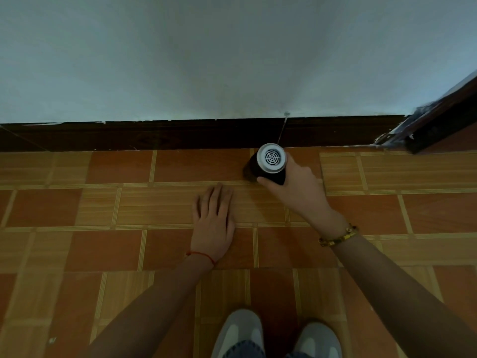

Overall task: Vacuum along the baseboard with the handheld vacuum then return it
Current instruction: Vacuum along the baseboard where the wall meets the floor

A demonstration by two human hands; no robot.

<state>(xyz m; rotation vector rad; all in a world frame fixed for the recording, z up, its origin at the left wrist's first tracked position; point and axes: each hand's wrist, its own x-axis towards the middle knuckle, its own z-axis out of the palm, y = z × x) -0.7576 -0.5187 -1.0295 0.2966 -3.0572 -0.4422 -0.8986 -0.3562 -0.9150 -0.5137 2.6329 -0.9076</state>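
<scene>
A handheld vacuum [271, 158], black-bodied with a white round vented rear cap, points down at the floor right in front of the dark brown baseboard [154, 136]. My right hand [296, 187] grips its body from the right and below. Its nozzle end is hidden beneath the cap. My left hand [214, 218] lies flat on the tiled floor, palm down, fingers together, just left of and nearer than the vacuum, holding nothing.
Orange and tan patterned floor tiles [116, 210] run up to the baseboard under a pale wall [206, 60]. A dark door frame or door edge [438, 125] angles in at the right. My two grey shoes [276, 337] show at the bottom.
</scene>
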